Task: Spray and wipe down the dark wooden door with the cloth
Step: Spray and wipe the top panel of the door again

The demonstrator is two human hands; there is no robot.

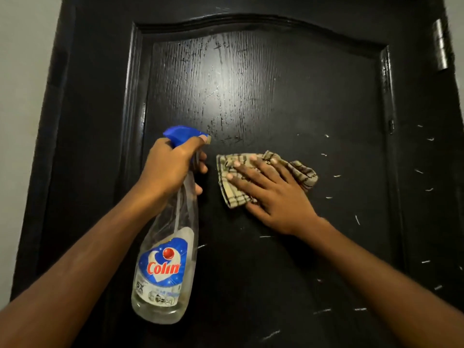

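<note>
The dark wooden door (251, 84) fills the view, its raised panel glossy with wet streaks near the top. My left hand (170, 169) grips the neck of a clear spray bottle (163, 267) with a blue trigger head and a "Colin" label, nozzle pointing at the door. My right hand (273, 194) presses a crumpled beige checked cloth (303, 175) flat against the panel, fingers spread and straight. The cloth lies just right of the nozzle.
A pale wall (20, 71) borders the door frame on the left. A metal hinge (440, 43) sits at the upper right edge. Small white scratch marks (336, 176) dot the door's right side and lower part.
</note>
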